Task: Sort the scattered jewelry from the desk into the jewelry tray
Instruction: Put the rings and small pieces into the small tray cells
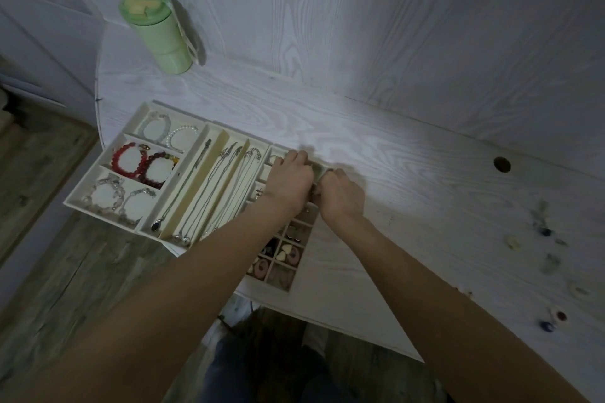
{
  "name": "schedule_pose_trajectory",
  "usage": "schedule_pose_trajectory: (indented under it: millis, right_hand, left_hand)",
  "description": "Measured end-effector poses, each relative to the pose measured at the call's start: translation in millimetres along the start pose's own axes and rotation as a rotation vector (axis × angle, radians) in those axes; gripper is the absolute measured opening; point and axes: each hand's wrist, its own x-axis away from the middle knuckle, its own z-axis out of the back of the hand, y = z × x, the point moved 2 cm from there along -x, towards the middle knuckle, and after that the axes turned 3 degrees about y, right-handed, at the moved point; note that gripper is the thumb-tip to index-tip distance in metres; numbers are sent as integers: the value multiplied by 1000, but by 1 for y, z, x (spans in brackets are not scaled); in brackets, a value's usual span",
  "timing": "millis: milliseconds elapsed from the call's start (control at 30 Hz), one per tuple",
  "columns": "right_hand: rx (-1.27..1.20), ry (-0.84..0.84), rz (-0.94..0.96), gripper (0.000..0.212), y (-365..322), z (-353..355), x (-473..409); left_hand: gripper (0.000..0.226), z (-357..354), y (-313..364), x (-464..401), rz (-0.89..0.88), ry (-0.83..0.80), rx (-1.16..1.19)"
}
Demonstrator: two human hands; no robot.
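Both hands meet over the tray's right grid. The left hand and right hand have curled fingers; what they hold is hidden. Loose jewelry lies far right on the desk.

Left hand: knuckles up, fingers curled downward
Right hand: fingers curled, just beside left
Forearms: both extended forward

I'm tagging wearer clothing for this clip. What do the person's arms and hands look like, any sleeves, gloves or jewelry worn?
Both forearms are bare right up to the bottom edge of the picture; no sleeve shows. The left hand and right hand have no gloves. No watch or bracelet shows on either wrist. Rings cannot be ruled out: the fingers are curled away from the camera and dimly lit.
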Motion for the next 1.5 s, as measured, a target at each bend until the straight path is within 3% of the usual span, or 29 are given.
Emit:
schedule_pose_trajectory:
  millis: [233,367,567,967,1167,1333,1500]
  right_hand:
    - [-141,-23,35,19,17,4,0]
    - [-213,-8,72,37,33,15,7]
    - [-118,-143,186,38,30,13,14]
    - [141,-119,243,38,14,9,13]
    - [139,-110,244,35,13,8,11]
    - [-93,-113,199,33,26,13,15]
    - [-324,-14,72,32,60,27,23]
  left_hand:
    - [21,5,-23,22,-93,32,108]
    - [41,4,-33,33,-140,-81,71]
    - [63,8,-25,38,-175,-179,-33]
    - [47,11,-17,31,-267,-81,-246]
    - [45,14,-13,33,-236,-84,-187]
    - [51,21,-13,34,-150,-121,-15]
    - [54,32,6,21,-64,-134,103]
